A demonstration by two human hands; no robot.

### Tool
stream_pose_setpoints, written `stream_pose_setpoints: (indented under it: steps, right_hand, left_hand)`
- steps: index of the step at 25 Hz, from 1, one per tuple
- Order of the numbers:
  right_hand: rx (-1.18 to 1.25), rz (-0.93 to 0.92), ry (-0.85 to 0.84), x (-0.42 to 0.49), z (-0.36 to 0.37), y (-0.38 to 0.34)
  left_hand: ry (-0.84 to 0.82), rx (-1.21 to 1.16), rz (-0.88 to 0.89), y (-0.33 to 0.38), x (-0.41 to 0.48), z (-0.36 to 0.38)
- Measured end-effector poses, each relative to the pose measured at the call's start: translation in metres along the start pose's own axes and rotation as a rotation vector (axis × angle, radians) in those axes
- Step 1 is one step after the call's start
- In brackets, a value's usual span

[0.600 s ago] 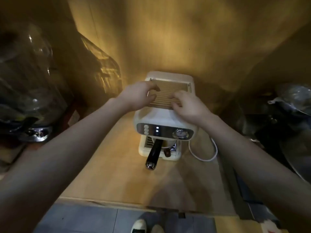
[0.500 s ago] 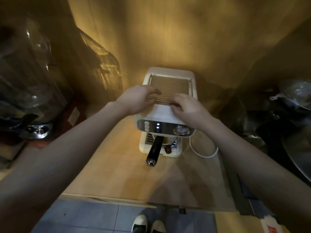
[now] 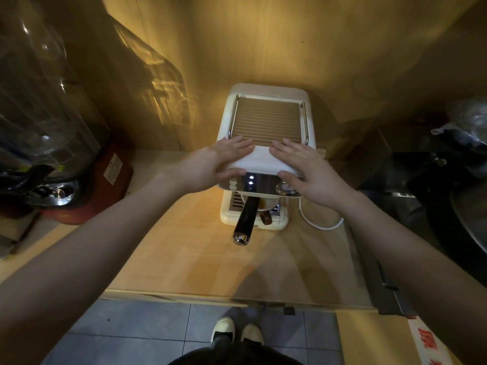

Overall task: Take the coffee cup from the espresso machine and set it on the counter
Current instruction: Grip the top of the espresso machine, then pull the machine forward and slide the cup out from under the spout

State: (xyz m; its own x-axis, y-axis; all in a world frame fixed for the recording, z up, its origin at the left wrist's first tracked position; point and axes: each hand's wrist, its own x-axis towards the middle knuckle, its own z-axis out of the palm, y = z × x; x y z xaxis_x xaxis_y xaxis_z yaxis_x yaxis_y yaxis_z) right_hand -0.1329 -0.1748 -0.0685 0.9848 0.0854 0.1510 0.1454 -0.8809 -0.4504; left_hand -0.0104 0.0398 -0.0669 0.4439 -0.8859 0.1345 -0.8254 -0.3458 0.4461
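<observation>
A cream espresso machine (image 3: 266, 159) stands at the back of the wooden counter (image 3: 200, 259). Under its front sits the coffee cup (image 3: 266, 204), pale, mostly hidden by the machine's head and the black portafilter handle (image 3: 245, 219); a brown handle (image 3: 265, 217) pokes out on the cup's right. My left hand (image 3: 218, 164) lies over the machine's front left corner, fingers spread. My right hand (image 3: 308, 172) lies over the front right corner, thumb by the round dial (image 3: 284, 188). Neither hand holds anything.
A white power cord (image 3: 321, 225) loops on the counter right of the machine. A glass jar on a red base (image 3: 79, 185) stands at the left. Dark metal pans (image 3: 448, 196) fill the right side. The counter's front edge (image 3: 237, 299) runs above a tiled floor and my shoes.
Both hands have slid from the ridged top tray toward me, down to the machine's front corners. The view has tilted so the whole tray shows.
</observation>
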Motion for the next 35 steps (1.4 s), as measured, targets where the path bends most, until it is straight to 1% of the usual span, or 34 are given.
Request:
stream_pose_setpoints:
  steps: [5,16,22,26,30,32,33,35]
  right_hand:
    - [0.016,0.006,0.054,-0.005,0.003,0.000]
    - [0.003,0.011,0.090,-0.005,0.006,0.000]
    - [0.000,0.017,0.109,-0.004,0.009,0.002]
    - [-0.007,0.017,0.127,-0.006,0.010,0.000]
    - [-0.018,0.033,0.106,-0.004,0.008,-0.001]
    - [-0.010,0.051,0.165,-0.011,0.012,-0.007]
    - [0.012,0.063,0.248,-0.019,0.020,-0.012]
    - [0.114,0.086,0.481,-0.045,0.045,-0.024]
  left_hand:
    - [-0.032,0.050,0.033,-0.004,-0.005,-0.005]
    - [0.029,0.077,0.071,-0.002,-0.008,-0.001]
    - [0.038,0.152,0.084,-0.001,-0.009,0.001]
    - [0.047,0.118,0.071,0.000,-0.009,0.001]
    - [0.048,0.098,0.055,0.001,-0.010,0.002]
    - [0.062,0.085,0.045,0.002,-0.010,0.005]
    - [0.071,0.086,0.044,0.002,-0.010,0.006]
    - [0.094,0.107,0.052,0.002,-0.011,0.008]
